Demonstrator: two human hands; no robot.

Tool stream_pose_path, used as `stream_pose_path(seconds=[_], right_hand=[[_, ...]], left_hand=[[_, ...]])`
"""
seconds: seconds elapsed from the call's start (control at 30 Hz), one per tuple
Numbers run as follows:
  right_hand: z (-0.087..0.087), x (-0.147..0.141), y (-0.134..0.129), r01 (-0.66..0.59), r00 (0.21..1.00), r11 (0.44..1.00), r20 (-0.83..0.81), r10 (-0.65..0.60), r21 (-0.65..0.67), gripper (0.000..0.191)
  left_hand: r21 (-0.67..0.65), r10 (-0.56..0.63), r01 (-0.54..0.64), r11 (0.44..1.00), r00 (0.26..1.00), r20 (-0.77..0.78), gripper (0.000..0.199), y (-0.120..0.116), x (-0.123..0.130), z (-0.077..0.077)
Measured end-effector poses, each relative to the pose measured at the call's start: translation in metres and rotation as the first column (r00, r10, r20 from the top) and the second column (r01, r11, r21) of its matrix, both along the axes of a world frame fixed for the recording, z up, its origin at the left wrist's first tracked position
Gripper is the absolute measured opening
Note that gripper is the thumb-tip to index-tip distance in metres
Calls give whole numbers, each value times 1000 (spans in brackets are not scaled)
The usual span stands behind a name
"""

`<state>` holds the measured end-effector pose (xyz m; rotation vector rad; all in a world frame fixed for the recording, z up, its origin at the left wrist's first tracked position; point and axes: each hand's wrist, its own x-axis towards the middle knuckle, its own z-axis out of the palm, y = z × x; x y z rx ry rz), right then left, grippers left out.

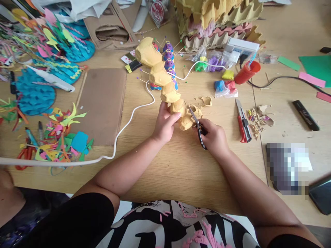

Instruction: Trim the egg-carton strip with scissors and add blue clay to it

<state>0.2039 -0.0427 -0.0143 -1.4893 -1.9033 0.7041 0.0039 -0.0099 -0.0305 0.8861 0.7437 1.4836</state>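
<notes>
A curved strip of yellow egg-carton cups point(159, 74) rises from the middle of the table toward the back. My left hand point(166, 124) is wrapped round its lower part, thumb on a cup. In my right hand point(213, 136) is a pair of black-handled scissors point(200, 132), blades pointing up and left against the rim of the end cup. Small cut carton scraps point(207, 101) lie just behind the scissors. Beyond the strip stand purple and blue painted cups point(168, 55) with pins stuck in them, partly hidden by it.
A red cutter point(243, 122) and a scrap pile point(260, 119) lie right. Behind are a red cup point(247, 73), clay bags and stacked egg trays point(217, 20). A white cable point(131, 117), cardboard point(103, 103) and colourful paper pieces lie left. Another person's arm shows at lower left.
</notes>
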Motion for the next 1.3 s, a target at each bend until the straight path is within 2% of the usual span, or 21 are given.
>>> stream_pose_path(seconds=[0.13, 0.23, 0.43, 0.63, 0.83, 1.1, 1.3], right_hand=[[-1, 2, 3, 36, 981, 999, -191, -42, -39, 30], [2, 3, 2, 50, 975, 998, -217, -55, -30, 33], [1, 6, 4, 84, 995, 994, -57, -81, 63, 30], [-2, 9, 11, 56, 980, 961, 168, -105, 271, 24], [-3, 11, 12, 66, 967, 940, 210, -143, 334, 22], [-5, 14, 12, 48, 940, 914, 291, -178, 404, 22], [-3, 13, 12, 38, 931, 907, 316, -185, 419, 26]], left_hand=[[-21, -29, 29, 999, 1000, -3, 55, -1, 0, 1], [11, -90, 90, 996, 995, -35, 57, -3, 1, 0], [41, -207, 212, 976, 972, -108, 70, -4, 1, -8], [63, -277, 281, 958, 958, -73, 62, -5, -1, -6], [20, -330, 331, 943, 943, -33, 65, -7, -1, -4], [-40, -362, 365, 930, 930, 64, 62, -9, -1, 10], [-83, -378, 389, 918, 918, 121, 61, -11, -1, 15]])
